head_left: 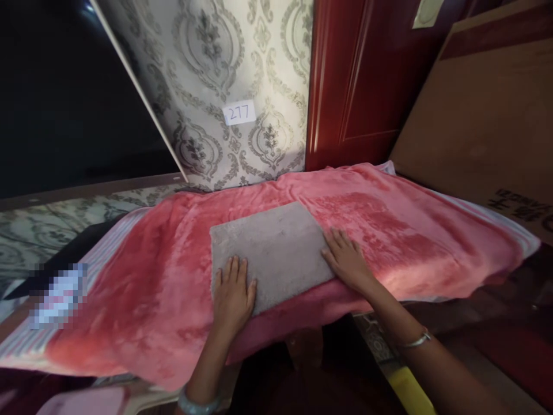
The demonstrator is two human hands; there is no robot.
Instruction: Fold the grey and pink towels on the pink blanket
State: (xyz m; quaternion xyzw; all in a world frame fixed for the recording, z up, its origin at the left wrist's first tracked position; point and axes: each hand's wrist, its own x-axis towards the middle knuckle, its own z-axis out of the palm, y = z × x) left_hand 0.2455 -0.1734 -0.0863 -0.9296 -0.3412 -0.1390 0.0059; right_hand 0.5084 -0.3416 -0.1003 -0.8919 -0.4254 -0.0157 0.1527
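Centre frame: our left hand (233, 297) flat on cloth (279, 251), right hand (348, 260) at its right edge; both unclenched, blanket (173, 288) beneath.

I can see a thick, pale bangle (199, 404) behind the left hand (234, 295), a slim silvery bracelet (418, 340) behind the right hand (348, 260), and dark clothing (263, 383) over the legs

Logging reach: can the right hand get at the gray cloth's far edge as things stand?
Likely yes: the right hand rests at the right edge of the gray cloth, with nothing visible blocking the way.
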